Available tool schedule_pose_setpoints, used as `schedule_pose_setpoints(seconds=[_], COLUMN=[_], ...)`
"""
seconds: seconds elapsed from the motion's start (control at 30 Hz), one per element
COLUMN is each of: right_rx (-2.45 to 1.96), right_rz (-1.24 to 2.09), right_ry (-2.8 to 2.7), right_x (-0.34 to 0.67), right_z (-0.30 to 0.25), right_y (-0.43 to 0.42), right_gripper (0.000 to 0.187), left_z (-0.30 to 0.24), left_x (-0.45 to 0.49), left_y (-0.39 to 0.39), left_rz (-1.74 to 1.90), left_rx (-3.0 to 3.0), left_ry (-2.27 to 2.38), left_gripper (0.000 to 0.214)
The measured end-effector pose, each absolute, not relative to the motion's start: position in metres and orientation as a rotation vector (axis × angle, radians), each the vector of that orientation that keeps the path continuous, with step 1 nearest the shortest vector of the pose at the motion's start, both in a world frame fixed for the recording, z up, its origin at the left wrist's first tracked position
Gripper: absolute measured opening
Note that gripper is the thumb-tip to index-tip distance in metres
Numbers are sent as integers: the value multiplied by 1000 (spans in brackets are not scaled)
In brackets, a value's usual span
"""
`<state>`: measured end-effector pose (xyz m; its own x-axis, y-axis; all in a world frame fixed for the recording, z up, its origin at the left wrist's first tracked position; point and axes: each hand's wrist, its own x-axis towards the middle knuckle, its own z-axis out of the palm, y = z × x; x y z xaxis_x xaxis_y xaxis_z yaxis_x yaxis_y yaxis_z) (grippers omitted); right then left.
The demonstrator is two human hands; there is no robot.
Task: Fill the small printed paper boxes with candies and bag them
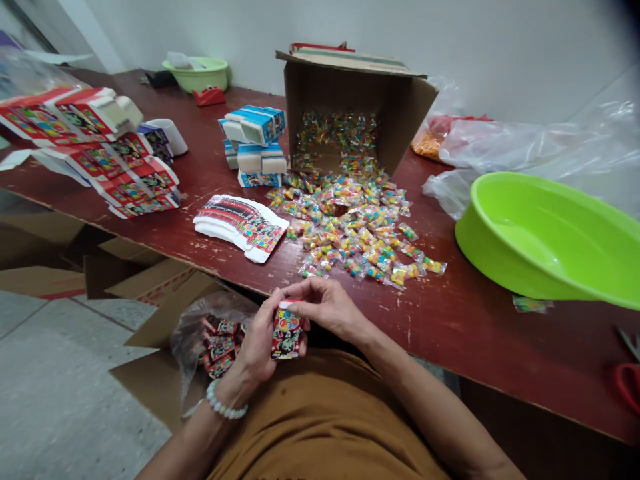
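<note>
My left hand (257,341) is wrapped round a small printed candy box (287,339), held upright in front of my body at the table edge. The thumb and fingers of my right hand (331,308) close on the box's white top flap; whatever is inside the box is hidden. Just beyond my hands lies a fanned stack of flat, unfolded candy boxes (240,223). Small clear packets of colourful candy (360,230) spill across the table from a cardboard carton (410,123) on its side. Below my left hand, several filled-looking candy boxes (220,343) lie in a plastic-lined carton.
Bundled red boxes (125,163) stand at the left, blue-and-white bundles (257,143) nearer the middle. A large green basin (495,247) is on the right, red-handled scissors (627,383) by the right edge. Behind sit a smaller green basin (210,79) and a red tape dispenser (209,97).
</note>
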<state>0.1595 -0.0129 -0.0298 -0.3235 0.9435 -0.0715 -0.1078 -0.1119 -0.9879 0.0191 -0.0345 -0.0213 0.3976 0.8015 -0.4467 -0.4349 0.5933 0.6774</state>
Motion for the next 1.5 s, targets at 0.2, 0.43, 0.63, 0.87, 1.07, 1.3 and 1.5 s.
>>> schedule_pose_setpoints(seconds=[0.2, 0.43, 0.63, 0.87, 1.07, 1.3, 1.5], right_rx=[-887, -870, -1106, -1116, -1085, -1681, -1780], right_rz=[1768, 1256, 870, 658, 536, 269, 325], right_ry=[-1149, -1570, -2062, -2448, -2488, -2311, -2251], right_x=[163, 155, 141, 92, 95, 108, 108], right_z=[-26, -27, -41, -41, -22, -17, -27], right_y=[-8, -32, -38, -19, 33, 133, 138], right_gripper=[26, 11, 81, 81, 92, 85, 82], left_z=[-26, -29, -38, -43, -74, -109, -90], left_x=[16, 10, 2, -28, -69, -114, -102], left_y=[-36, -30, -30, -29, -39, -33, -20], left_rz=[784, 832, 1023, 1233, 1149, 942, 1046], left_rx=[617, 432, 302, 228, 535, 1187, 1524], left_ry=[867, 797, 919, 1113, 1405, 1944, 1937], left_gripper=[64, 52, 44, 26, 31, 57, 51])
